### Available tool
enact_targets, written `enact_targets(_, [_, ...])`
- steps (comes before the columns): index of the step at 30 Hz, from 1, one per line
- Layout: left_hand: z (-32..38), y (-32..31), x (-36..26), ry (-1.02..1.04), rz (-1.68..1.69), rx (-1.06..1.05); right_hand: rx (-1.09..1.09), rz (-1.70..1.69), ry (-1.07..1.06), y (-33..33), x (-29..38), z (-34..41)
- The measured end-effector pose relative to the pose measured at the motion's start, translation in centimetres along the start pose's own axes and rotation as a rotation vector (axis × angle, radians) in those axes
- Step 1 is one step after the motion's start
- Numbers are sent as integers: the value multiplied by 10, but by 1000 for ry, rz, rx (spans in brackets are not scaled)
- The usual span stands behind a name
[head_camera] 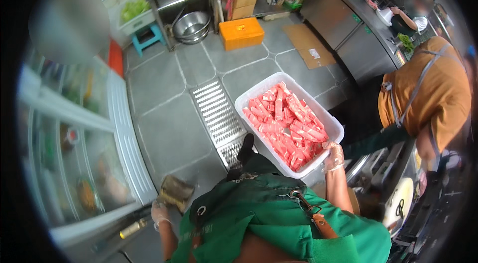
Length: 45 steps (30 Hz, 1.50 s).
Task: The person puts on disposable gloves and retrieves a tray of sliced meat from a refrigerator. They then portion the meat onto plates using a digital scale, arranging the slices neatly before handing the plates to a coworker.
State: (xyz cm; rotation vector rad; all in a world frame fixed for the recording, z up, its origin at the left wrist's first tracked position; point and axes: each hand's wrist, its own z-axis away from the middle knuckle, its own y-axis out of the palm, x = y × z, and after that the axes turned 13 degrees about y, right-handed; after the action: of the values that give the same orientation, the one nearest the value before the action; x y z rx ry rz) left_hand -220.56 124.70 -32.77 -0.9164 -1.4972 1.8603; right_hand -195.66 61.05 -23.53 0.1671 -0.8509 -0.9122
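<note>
My right hand [333, 155], in a clear plastic glove, grips the near right corner of a white plastic tub [338, 128]. Rolled slices of raw red meat [283, 125] fill much of the tub, which is held out above the floor. At the lower left, my left hand [160, 213], gloved too, is at the edge of a glass-door refrigerator [138, 173], beside a brownish folded object [175, 193]. Whether its fingers hold anything is not plain.
A person in an orange shirt [429, 87] stands close at the right. A metal drain grate [218, 112] runs along the floor. Farther off are an orange box [241, 33], a blue stool [149, 39], steel bowls [191, 27] and flat cardboard [308, 44]. Two people work behind the steel counter [368, 16].
</note>
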Motion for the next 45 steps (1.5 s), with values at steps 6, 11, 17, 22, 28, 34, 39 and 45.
enact_targets(6, [-95, 105, -104, 542, -200, 463, 114, 6, -96, -21, 48, -97])
enact_targets(11, [-149, 194, -71, 772, 3, 270, 107, 60, -91, 55, 63, -88])
enact_targets(17, [-252, 91, -205, 828, 18, 116, 150, 20, -210, 127, 97, -123])
enact_targets(22, [-408, 17, -478, 652, 638, 48, 71, 147, -220, 175, 157, -207])
enact_targets(28, [-423, -30, -774, 1188, 961, 288, 91, 123, -373, 203, 204, -232])
enact_targets(34, [-380, -23, -919, 1057, 852, 527, 120, -158, -374, 113, 272, -316])
enact_targets(39, [-332, -22, -1058, 1169, 805, 419, 103, -263, -451, 89, 371, -401])
enact_targets(45, [-420, -24, -1188, 988, 1012, 597, -18, -230, -334, 148, 457, -522])
